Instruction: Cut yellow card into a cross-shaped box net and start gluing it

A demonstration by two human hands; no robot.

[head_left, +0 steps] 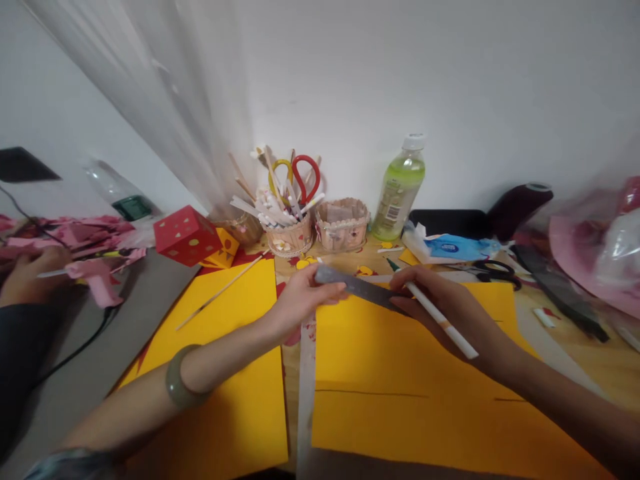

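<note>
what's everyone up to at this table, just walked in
A person holds a grey strip, perhaps a ruler, between the left hand and the right hand, over the far part of a yellow sheet. The right hand also holds a white marker with a green tip. Dark lines are on that sheet; a second yellow sheet lies to its left. At the far left, another person's hand is beside a pink glue gun.

A slim grey bar (363, 287) at centre; a white tubular pen (443, 321) with dark green tip, right of centre; a yellow rectangular sheet (370, 360), dark-lined, lower right; a red cube (184, 233) patterned with pale shapes, left.
</note>
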